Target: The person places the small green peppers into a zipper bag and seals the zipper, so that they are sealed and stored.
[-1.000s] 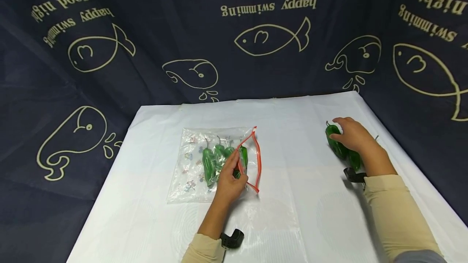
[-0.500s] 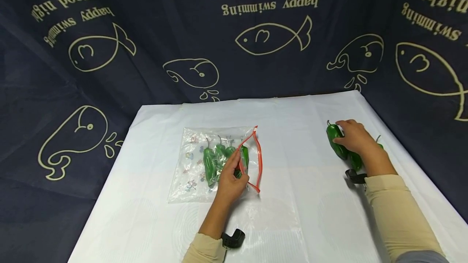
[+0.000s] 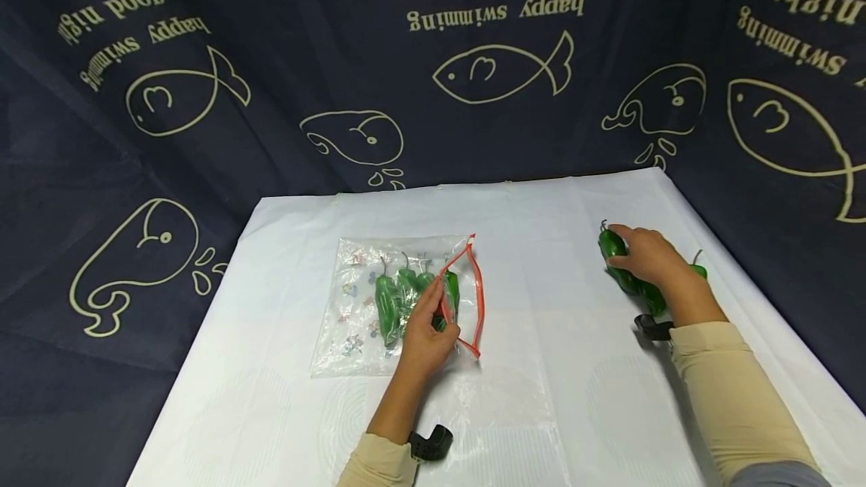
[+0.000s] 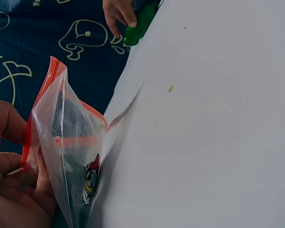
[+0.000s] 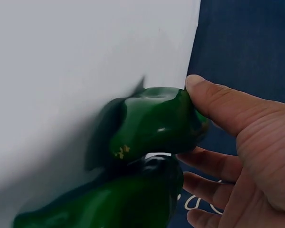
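Observation:
A clear zip bag (image 3: 352, 307) with a red zip edge lies on the white table, several green peppers (image 3: 386, 307) inside it. My left hand (image 3: 428, 337) pinches the bag's near lip between thumb and fingers, so the mouth gapes toward the right. Over at the right, my right hand (image 3: 649, 255) grips a green pepper (image 5: 156, 123) between thumb and fingers. A second green pepper (image 5: 109, 204) lies right beside it in the right wrist view. Part of another pepper (image 3: 700, 270) shows past the right wrist; the hand and arm hide the rest.
The white cloth-covered table (image 3: 534, 246) spans the space between bag and loose peppers. A dark blue curtain (image 3: 406, 149) with fish drawings hangs behind and along the sides. Each wrist wears a black camera (image 3: 431, 443).
My right hand has closed its grip on the pepper, which has shifted slightly to the left. The left hand and the bag have stayed in place.

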Action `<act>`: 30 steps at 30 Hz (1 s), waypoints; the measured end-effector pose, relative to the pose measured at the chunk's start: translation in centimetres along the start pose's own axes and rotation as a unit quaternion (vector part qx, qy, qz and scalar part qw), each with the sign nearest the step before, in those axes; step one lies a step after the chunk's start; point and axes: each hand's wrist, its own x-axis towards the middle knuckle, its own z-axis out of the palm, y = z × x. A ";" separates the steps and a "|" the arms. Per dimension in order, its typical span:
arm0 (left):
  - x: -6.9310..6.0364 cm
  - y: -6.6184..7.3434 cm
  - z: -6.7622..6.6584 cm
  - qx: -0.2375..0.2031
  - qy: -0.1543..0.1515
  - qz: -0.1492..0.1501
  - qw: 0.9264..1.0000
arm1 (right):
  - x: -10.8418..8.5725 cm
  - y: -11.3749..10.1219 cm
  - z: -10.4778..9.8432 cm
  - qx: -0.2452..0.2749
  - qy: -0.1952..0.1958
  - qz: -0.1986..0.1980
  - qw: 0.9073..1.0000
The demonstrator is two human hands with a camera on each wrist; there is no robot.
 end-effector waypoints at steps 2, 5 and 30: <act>0.0 0.0 0.0 0.000 0.000 0.001 1.000 | 0.1 0.0 0.1 -0.003 -0.005 -0.005 1.000; 0.0 0.0 0.1 -0.001 0.000 0.000 1.000 | 0.2 -0.1 0.2 -0.009 -0.006 -0.010 1.000; -0.1 0.1 0.0 -0.012 -0.004 0.012 1.000 | 0.0 -2.1 1.4 0.118 0.077 -0.028 0.990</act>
